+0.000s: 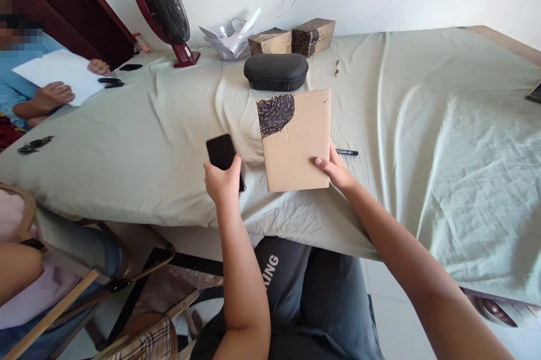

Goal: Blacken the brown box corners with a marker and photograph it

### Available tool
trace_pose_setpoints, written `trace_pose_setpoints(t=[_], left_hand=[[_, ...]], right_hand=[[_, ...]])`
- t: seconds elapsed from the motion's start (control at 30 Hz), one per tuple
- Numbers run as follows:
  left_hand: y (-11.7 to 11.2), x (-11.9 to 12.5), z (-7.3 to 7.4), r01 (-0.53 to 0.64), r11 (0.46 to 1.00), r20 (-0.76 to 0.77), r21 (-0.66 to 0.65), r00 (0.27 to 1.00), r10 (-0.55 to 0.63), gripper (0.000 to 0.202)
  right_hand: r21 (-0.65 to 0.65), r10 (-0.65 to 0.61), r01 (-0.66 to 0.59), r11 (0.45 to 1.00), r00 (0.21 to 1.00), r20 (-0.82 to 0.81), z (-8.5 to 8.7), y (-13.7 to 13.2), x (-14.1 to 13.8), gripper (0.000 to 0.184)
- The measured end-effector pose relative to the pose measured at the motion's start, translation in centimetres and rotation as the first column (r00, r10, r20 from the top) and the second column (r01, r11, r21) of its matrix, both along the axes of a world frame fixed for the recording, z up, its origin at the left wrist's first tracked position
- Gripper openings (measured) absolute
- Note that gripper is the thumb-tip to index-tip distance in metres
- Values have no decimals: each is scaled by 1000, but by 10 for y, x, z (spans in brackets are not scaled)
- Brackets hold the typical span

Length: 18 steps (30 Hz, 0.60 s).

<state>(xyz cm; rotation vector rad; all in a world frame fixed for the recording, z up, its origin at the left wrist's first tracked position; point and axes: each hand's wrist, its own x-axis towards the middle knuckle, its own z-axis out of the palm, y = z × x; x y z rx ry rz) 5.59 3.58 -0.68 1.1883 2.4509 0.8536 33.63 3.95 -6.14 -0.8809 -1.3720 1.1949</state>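
Note:
My left hand (224,177) is closed around a black smartphone (220,149), low over the front part of the table. To its right, my right hand (333,168) grips a flat tan cardboard box (296,149) by its right edge, thumb on the face and fingers hidden behind. Black marker scribble covers the box's upper left corner. A black marker pen (348,152) lies on the cloth just right of my right hand. Beyond the cardboard box sits a black zip case (276,72).
Along the wall stand a red desk fan (160,5), a clear plastic basket (230,47) with papers, and two scribbled boxes (313,36). A pen (337,68) lies nearby. At left, a person (46,78) holds white paper; another person (25,270) sits closer.

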Motion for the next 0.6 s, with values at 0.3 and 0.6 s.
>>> trace_pose_setpoints(t=[0.3,0.6], left_hand=[[28,10,-35,96,961,-123,-258,984,-131,81],[40,-7,-56,81,993,-129,83,989,-69,61]], right_hand=[[-12,-23,23,1000,1000,-6,-4,2,2,97],[-14,-64,64,998,998,18,-13,6,4,98]])
